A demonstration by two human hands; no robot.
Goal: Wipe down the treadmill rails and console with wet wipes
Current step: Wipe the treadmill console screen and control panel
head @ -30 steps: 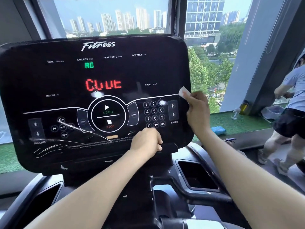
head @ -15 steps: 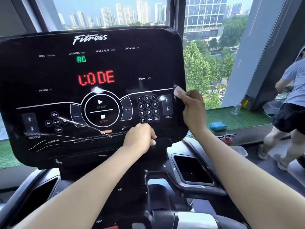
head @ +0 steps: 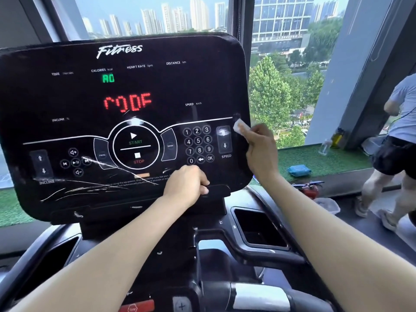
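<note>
The black treadmill console (head: 126, 91) fills the upper left, lit with red and green readouts and showing white scratches at its lower left. My right hand (head: 262, 152) pinches a small folded white wet wipe (head: 240, 126) against the console's right edge, just right of the SPEED buttons. My left hand (head: 188, 184) is curled round the console's lower edge below the number keypad. A grey and black handlebar (head: 258, 297) crosses the bottom of the view.
A blue wipes pack (head: 299, 170) lies on the green turf sill by the window. A red fire extinguisher (head: 309, 188) lies below it. A person in dark shorts stands at the right (head: 396, 149). Open cup trays (head: 258, 230) flank the console post.
My right hand with the wipe has stayed on the console's right edge, shifting slightly. The left hand keeps its grip. The red readout flickers.
</note>
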